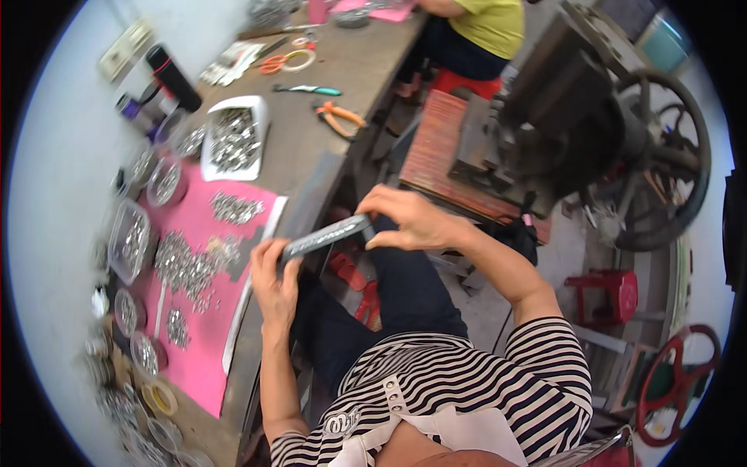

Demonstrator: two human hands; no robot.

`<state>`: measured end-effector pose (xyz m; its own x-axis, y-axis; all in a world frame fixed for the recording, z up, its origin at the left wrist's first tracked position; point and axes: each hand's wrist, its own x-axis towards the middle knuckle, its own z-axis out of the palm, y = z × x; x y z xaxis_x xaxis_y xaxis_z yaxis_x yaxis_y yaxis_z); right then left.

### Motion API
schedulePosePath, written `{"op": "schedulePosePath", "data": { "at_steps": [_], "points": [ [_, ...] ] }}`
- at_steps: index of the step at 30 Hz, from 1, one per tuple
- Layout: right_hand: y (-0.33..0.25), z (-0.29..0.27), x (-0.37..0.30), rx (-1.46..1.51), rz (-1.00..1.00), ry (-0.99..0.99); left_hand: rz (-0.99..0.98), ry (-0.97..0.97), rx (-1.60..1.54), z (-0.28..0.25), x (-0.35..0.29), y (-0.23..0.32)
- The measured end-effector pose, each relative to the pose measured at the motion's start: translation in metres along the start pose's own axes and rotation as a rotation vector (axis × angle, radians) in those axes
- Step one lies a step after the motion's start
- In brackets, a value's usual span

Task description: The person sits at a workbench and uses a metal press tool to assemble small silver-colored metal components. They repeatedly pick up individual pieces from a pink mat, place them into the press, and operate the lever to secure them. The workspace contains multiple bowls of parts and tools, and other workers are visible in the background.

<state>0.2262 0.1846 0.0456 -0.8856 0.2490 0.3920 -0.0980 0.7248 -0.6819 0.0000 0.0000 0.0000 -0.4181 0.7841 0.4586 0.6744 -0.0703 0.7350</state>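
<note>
In front of my body, I hold a narrow dark bar between both hands. A row of small shiny pieces seems to run along its upper face, though blur hides their shape. My left hand grips the lower left end, near the table edge. At the other end, my right hand has its thumb and fingers closed round a black end part. Left of my left hand, loose piles of small silver metal parts lie on a pink sheet.
A white tray of metal parts sits on the table, with several clear tubs along the wall. Beyond it lie orange-handled pliers and scissors. A dark machine with a handwheel stands right, near a red stool. Another person sits ahead.
</note>
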Motion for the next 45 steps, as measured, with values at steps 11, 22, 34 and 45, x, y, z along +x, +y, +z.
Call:
{"op": "schedulePosePath", "data": {
  "at_steps": [11, 22, 34, 45],
  "points": [
    [0.02, -0.136, -0.178, -0.463, 0.6, 0.687, -0.092, -0.539, -0.668, 0.305, 0.151, 0.104],
    [0.055, -0.093, -0.151, -0.512, 0.484, 0.719, 0.03, -0.605, -0.576, 0.374, 0.17, 0.113],
    [-0.063, -0.182, -0.308, -0.7, 0.449, 1.737, 0.296, -0.747, -0.368, 0.301, 0.117, 0.113],
    [-0.186, -0.323, -0.259, -0.714, 0.784, 1.263, 0.378, -0.732, -0.196, 0.323, 0.135, 0.122]
  ]
}}
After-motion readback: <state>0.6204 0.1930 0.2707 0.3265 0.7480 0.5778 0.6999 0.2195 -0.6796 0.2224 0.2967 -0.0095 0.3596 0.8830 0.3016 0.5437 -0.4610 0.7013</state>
